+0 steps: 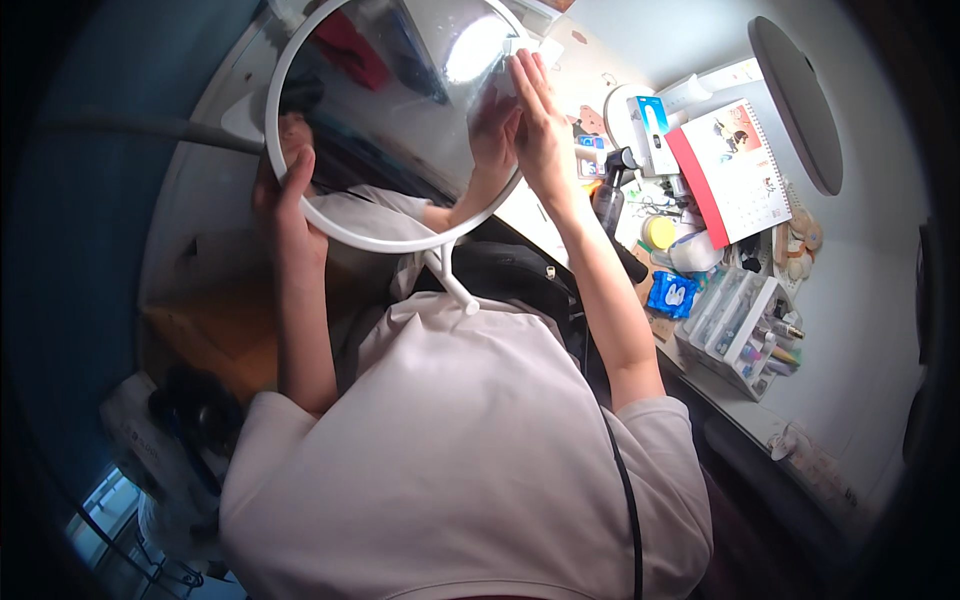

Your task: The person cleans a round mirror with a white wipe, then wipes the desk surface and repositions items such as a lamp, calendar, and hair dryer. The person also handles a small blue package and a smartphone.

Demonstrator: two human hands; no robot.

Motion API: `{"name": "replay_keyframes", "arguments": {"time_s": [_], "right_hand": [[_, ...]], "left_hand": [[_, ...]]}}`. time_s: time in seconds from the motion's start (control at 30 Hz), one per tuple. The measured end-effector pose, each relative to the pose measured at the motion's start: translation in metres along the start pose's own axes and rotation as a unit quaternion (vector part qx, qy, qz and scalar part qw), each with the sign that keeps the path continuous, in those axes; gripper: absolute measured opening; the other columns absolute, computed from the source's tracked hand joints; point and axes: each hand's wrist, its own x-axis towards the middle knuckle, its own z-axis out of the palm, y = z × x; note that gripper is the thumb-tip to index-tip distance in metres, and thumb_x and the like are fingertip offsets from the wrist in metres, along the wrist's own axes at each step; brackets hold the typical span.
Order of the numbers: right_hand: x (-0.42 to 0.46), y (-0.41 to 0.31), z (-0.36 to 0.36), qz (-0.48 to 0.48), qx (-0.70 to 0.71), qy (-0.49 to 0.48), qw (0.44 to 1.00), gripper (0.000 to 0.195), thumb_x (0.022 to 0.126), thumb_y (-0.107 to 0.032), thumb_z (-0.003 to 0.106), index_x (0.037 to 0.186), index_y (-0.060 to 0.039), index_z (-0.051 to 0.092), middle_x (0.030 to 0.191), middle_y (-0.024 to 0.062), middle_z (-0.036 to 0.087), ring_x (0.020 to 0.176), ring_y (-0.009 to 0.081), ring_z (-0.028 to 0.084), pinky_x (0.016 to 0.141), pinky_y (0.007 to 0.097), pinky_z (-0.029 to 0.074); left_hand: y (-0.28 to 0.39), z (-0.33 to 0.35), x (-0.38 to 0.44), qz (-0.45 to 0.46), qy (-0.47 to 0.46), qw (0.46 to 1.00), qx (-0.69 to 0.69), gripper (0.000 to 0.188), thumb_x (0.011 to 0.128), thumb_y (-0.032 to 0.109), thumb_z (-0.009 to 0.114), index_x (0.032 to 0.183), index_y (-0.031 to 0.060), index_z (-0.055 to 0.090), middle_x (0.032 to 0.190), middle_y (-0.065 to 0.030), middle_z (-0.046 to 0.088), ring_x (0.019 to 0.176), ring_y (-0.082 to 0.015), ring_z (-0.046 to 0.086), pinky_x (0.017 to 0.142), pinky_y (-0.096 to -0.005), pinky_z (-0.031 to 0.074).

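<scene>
A round mirror with a white frame (375, 241) is held up in front of my chest, its glass (397, 142) facing me. My left hand (298, 206) grips the frame at the lower left, thumb over the rim. Near the upper right rim my right hand (541, 127) presses a small white wipe or tissue (513, 75) against the glass, its fingers straight and close together. A white stem (454, 281) sticks out from the bottom of the frame towards my shirt. The glass reflects my right hand, part of a person and a bright light.
On the desk at right stand a spiral desk calendar (739, 172), a blue and white box (652, 135), a dark bottle (611, 195), a yellow-lidded jar (658, 232), a blue packet (672, 294) and a clear drawer organizer (731, 330). A black cable (626, 480) runs down my shirt.
</scene>
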Motion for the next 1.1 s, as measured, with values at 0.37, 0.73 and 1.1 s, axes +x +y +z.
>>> {"name": "replay_keyframes", "arguments": {"time_s": [0.37, 0.73, 1.1], "right_hand": [[-0.073, -0.056, -0.022, -0.058, -0.077, -0.254, 0.962, 0.054, 0.071, 0.008, 0.050, 0.125, 0.0072, 0.044, 0.137, 0.0207, 0.037, 0.131, 0.0339, 0.032, 0.106, 0.0426, 0.029], [-0.039, -0.090, 0.005, -0.228, 0.075, -0.299, 0.924, 0.045, 0.076, -0.004, 0.051, 0.119, 0.0091, 0.049, 0.132, 0.0196, 0.044, 0.125, 0.0293, 0.042, 0.106, 0.0415, 0.033], [-0.050, -0.054, 0.019, -0.344, 0.092, -0.140, 0.924, 0.023, 0.067, -0.006, 0.071, 0.087, -0.0042, 0.060, 0.093, 0.0072, 0.055, 0.081, 0.0177, 0.055, 0.086, 0.0425, 0.048]], "left_hand": [[-0.027, -0.024, 0.027, -0.056, 0.054, 0.996, -0.047, 0.037, 0.079, 0.008, 0.064, 0.113, -0.0019, 0.053, 0.104, -0.0078, 0.057, 0.103, -0.0142, 0.052, 0.094, -0.0269, 0.038], [-0.020, -0.002, 0.028, -0.089, -0.018, 0.994, -0.066, 0.017, 0.087, 0.024, 0.063, 0.092, 0.0103, 0.054, 0.078, 0.0068, 0.043, 0.073, -0.0043, 0.041, 0.069, -0.0209, 0.035], [-0.006, 0.019, 0.024, -0.057, -0.084, 0.995, 0.004, 0.049, 0.087, 0.038, 0.059, 0.123, 0.0059, 0.048, 0.097, 0.0041, 0.050, 0.086, -0.0054, 0.046, 0.078, -0.0217, 0.038]]}}
